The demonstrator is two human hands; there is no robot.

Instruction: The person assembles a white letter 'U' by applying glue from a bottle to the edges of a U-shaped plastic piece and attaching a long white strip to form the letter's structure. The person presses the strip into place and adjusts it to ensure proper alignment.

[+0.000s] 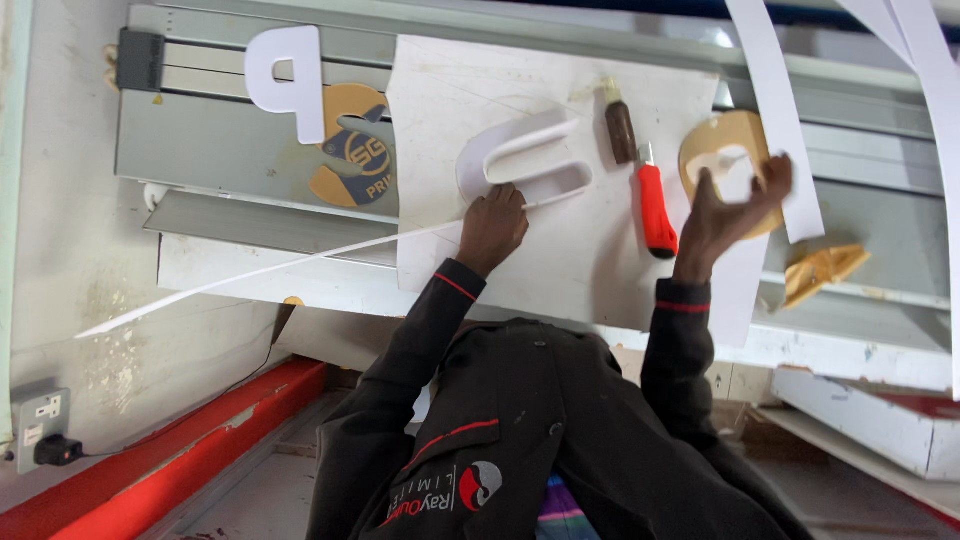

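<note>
Left hand closed on a thin white strip at the edge of a white U-shaped letter on the counter — right hand gripping a tan disc, just right of a red knife and brown bottle.

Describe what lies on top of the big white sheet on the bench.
On the white sheet: a curved white strip form, brown bottle, red-handled knife. The left hand covers part of the sheet.
</note>
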